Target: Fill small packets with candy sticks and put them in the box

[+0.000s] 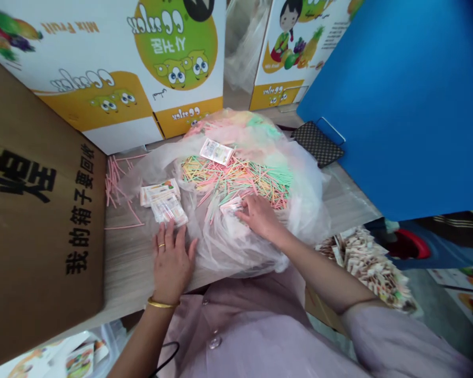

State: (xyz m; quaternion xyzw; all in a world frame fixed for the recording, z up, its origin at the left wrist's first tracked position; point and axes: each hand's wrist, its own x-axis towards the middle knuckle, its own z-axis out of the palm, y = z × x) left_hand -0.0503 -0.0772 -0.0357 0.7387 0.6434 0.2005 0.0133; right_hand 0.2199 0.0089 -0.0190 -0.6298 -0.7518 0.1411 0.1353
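Note:
A clear plastic bag (307,197) lies spread on the table, its mouth open around many thin pink, green and yellow sticks (240,176). My right hand (260,215) has its thumb and fingers closed on a small printed packet (232,206) at the bag's front edge. Flat on the table, fingers apart, my left hand (172,257) touches the lower edge of a small pile of printed packets (168,206). Another packet (216,151) rests on top of the bag.
A brown carton (43,210) stands at the left, printed white boxes (114,63) behind. Loose pink sticks (112,181) lie beside the carton. At the right are a checkered pad (317,143), a blue panel (410,105) and, lower down, heaped filled packets (372,268).

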